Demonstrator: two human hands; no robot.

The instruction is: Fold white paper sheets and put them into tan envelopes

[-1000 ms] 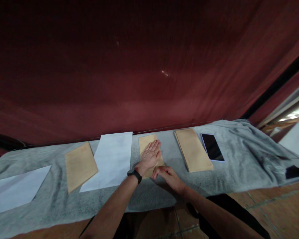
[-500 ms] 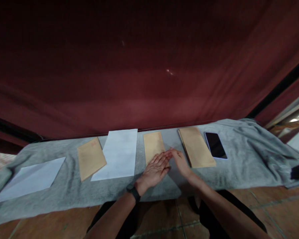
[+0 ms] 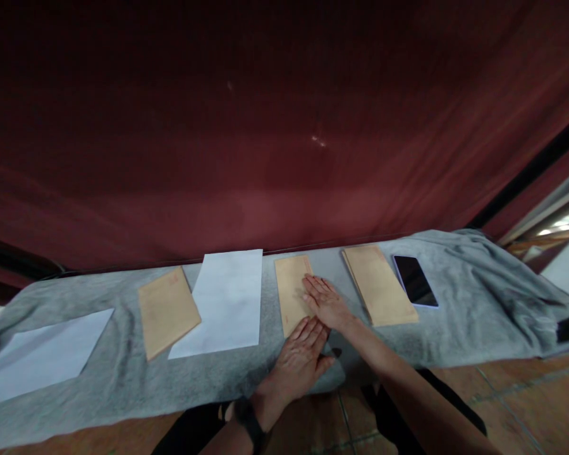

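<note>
A brown paper envelope (image 3: 291, 287) lies on the grey cloth in front of me, its long side running away from me. My right hand (image 3: 327, 301) rests flat on its right part, fingers stretched out. Lower down, my left hand (image 3: 302, 356) lies with its fingers extended over the envelope's near end, close to the right wrist. A dark watch band circles my left wrist. The envelope's lower right corner is hidden under the hands. To the right lies a stack of brown envelopes (image 3: 380, 287).
A phone (image 3: 416, 281) lies right of the stack. On the left, another brown envelope (image 3: 168, 309) overlaps a white paper sheet (image 3: 230, 297), and more white paper (image 3: 42, 351) lies farther left. Grey cloth (image 3: 123, 379) covers the bench; a dark red surface (image 3: 284, 158) rises behind.
My right hand has moved up and left onto the envelope and flattened. My left hand has slid down toward the envelope's near end. The view has shifted slightly.
</note>
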